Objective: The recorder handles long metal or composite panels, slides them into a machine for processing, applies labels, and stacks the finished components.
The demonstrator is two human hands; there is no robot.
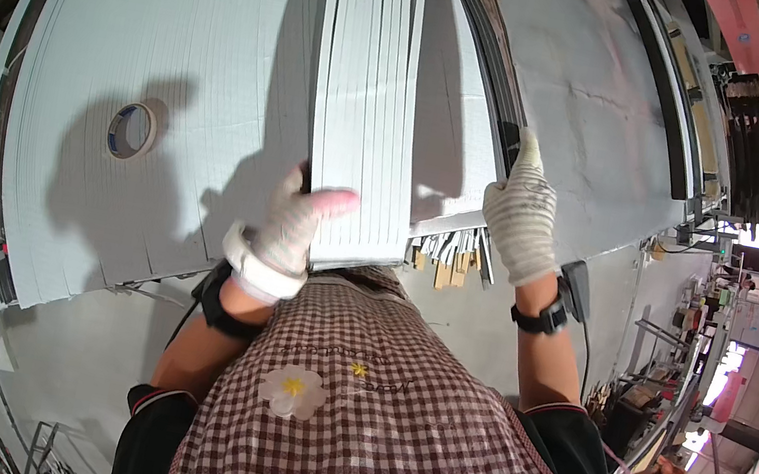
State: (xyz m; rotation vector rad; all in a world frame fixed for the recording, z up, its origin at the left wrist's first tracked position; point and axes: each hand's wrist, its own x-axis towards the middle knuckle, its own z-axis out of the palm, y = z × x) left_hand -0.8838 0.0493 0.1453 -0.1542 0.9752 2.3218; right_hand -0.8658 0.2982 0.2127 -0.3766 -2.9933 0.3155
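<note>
A bundle of long white strips [367, 133] lies lengthwise before me, its near end close to my apron. My left hand [293, 222], in a whitish glove with a pink-tipped thumb, grips the left edge of this bundle near that end. The thumb rests on top, while the other fingers are mostly hidden. A thick white band [262, 272] circles the left wrist. To the right, my right hand [522, 217], also gloved, is closed around the near end of some long dark strips [495, 44], its thumb stretched along them.
On the white-covered left surface [224, 27] sits a tape roll [151, 134]. A grey sheet-topped table [583, 121] extends at the right. Several strip ends [447, 254] stick out below the work surface between my hands. Cluttered benches [686, 342] stand farther right.
</note>
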